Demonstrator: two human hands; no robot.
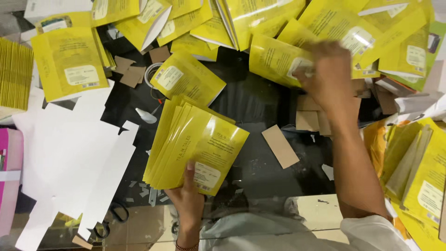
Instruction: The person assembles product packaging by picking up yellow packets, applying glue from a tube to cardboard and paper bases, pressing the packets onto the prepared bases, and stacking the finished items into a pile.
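Left hand (188, 197) pinching near edge of fanned stack of glossy yellow paper pouches (195, 144) at centre of dark glass table (260, 107). Right hand (327, 76), blurred, closing on far yellow pouch (276, 60). Best squared onto stack, labels aligned, thumb firm.

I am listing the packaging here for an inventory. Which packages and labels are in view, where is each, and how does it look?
Fanned stack of flat yellow pouches: centre, held by left hand; white label at the lower corner.
Single yellow pouch: upper centre, right hand on its white label.
Loose yellow pouches: along the top and left.
Pink box: left edge.
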